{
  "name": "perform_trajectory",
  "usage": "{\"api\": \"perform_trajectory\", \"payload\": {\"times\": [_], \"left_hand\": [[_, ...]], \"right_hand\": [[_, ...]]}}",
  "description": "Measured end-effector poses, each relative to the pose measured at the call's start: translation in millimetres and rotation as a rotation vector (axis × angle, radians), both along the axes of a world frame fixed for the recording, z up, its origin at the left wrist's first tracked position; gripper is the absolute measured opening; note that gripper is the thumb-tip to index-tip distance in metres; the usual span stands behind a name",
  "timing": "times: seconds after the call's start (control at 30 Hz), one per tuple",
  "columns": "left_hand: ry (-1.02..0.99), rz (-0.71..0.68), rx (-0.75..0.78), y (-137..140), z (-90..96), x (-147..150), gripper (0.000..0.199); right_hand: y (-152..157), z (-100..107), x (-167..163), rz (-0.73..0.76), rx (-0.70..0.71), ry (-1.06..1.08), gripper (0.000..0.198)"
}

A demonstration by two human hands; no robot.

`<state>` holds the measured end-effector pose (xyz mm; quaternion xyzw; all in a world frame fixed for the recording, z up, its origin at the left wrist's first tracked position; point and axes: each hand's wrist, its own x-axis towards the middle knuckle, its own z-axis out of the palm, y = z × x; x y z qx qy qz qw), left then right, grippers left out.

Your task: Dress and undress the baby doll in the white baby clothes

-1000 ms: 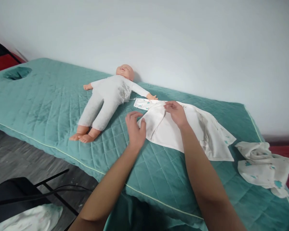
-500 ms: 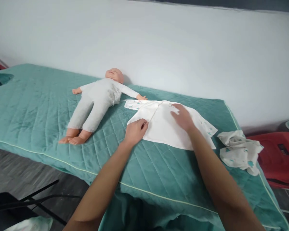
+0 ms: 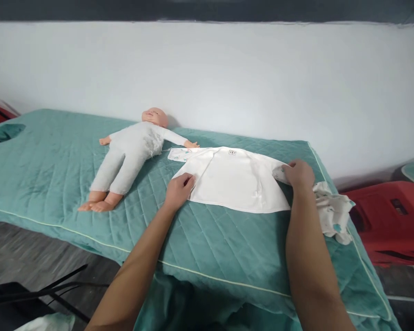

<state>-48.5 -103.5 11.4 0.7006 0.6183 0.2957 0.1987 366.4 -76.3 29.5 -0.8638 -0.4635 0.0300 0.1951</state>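
A white baby shirt lies opened flat, inner side up, with a small label at its neck and a patterned left sleeve stretched out. At its left edge my left hand is closed, fingers pinched on the cloth. My right hand is closed around the shirt's right sleeve, covering most of it. To the left, a baby doll with a white cloth body lies on its back; its outstretched hand rests just above the left sleeve.
The green quilted cover spreads over the bed beside a white wall. A crumpled patterned cloth lies near the right edge. Beyond that edge is a red plastic object. Black metal bars show at lower left.
My right hand has moved right, from the shirt's upper middle to its right sleeve, and closed on it. My left hand stays at the left edge. The view has shifted slightly.
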Motion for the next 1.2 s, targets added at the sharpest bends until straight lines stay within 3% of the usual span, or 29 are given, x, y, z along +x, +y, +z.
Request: {"api": "perform_trajectory", "payload": {"times": [0.23,0.4,0.57,0.67,0.73,0.8,0.9,0.97,1.07,1.2], "left_hand": [[0.097,0.005,0.025,-2,-0.3,3,0.034],[0.27,-0.048,0.15,-3,-3.1,5,0.032],[0.395,-0.119,0.317,-13,-1.8,12,0.032],[0.337,-0.368,0.385,-36,3.2,47,0.03],[0.253,-0.545,0.374,-54,7.0,86,0.027],[0.277,-0.663,0.341,-66,10.7,130,0.036],[0.365,-0.647,0.307,-68,14.5,185,0.06],[0.429,-0.636,0.302,-63,14.2,206,0.049],[0.464,-0.629,0.304,-56,10.5,215,0.022],[0.346,-0.533,0.243,-56,8.8,205,0.019]], "right_hand": [[-2,-1,0,-0.009,0.223,-0.005,0.027],[1,6,-10,-0.001,0.342,0.004,0.034],[7,5,-45,0.251,0.212,0.202,0.03],[9,2,-54,0.311,0.068,0.238,0.03],[9,2,-51,0.321,0.027,0.245,0.024],[9,3,-43,0.33,0.024,0.253,0.018],[8,2,-34,0.332,0.036,0.295,0.016],[8,0,-32,0.311,0.054,0.318,0.018],[8,0,-35,0.327,0.033,0.367,0.026],[9,5,-42,0.371,0.015,0.493,0.022]]}}
